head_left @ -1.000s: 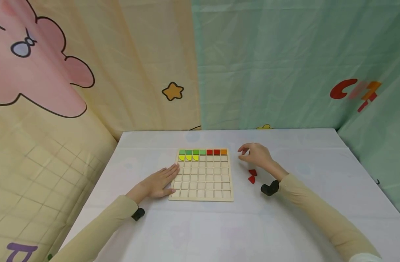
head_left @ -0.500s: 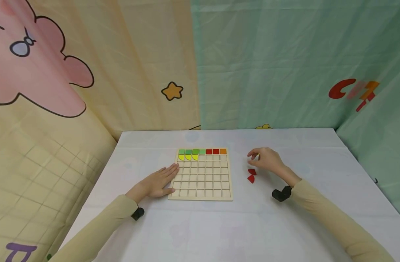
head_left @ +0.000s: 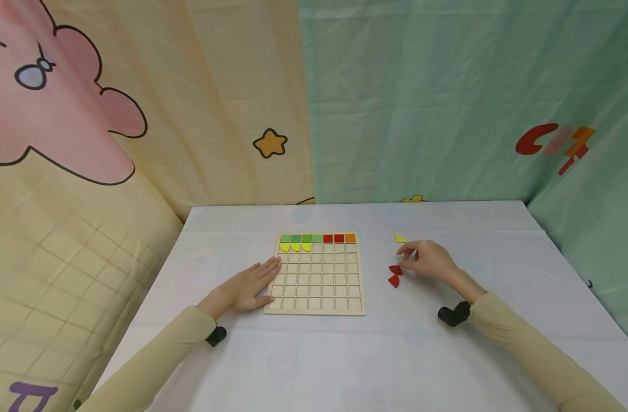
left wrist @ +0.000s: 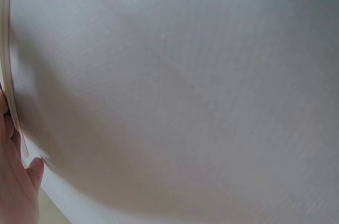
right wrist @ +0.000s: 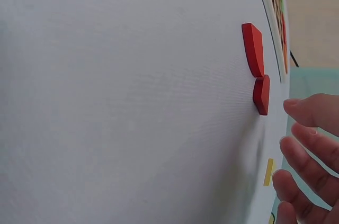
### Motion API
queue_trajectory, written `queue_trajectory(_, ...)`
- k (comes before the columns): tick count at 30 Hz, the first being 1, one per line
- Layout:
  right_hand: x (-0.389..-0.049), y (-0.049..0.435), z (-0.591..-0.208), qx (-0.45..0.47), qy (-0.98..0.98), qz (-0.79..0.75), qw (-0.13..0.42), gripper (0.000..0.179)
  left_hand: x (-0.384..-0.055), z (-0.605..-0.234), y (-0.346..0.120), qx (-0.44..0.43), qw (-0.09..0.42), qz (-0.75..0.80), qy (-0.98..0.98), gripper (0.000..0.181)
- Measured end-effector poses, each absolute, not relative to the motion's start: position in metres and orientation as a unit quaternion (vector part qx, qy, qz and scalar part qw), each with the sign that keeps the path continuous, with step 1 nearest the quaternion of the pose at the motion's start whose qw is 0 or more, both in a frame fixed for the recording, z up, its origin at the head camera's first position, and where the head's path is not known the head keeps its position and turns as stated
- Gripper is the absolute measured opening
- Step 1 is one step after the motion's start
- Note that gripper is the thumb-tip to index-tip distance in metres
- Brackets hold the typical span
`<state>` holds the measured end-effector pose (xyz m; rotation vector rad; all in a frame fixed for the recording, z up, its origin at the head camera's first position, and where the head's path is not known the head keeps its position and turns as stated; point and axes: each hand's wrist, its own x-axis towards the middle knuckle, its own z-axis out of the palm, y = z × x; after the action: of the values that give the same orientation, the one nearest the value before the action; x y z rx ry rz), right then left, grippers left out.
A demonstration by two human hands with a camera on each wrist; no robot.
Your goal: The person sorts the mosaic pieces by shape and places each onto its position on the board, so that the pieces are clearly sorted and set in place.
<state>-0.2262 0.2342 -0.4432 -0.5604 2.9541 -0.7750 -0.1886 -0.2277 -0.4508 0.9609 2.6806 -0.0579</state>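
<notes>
A wooden grid board lies on the table. My left hand rests flat with fingers spread on its left edge; the left wrist view shows only part of that hand. To the board's right, my right hand hovers with relaxed fingers, nothing between them. Just beyond its fingertips lies a yellow quarter-circle piece. Two red wedge-shaped pieces lie below the fingertips, touching each other. In the right wrist view, the thumb of the right hand is near one red piece.
Green, red and orange squares fill the board's top row. Below them, three yellow quarter-circle pieces sit in the left cells of the second row. A white cloth covers the table, and patterned curtains hang behind it.
My right hand has moved right and nearer to me, away from the board. The yellow piece, at its fingers half a second ago, now lies on the table. My left hand has stayed put.
</notes>
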Motion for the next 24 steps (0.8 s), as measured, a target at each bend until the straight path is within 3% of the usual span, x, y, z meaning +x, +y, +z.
queue_trajectory(24, -0.219, 0.248, -0.46, -0.204, 0.938, -0.276, 0.051, 0.028, -0.19, -0.453, -0.228, 0.331, 0.143, -0.013, 0.933, 0.08)
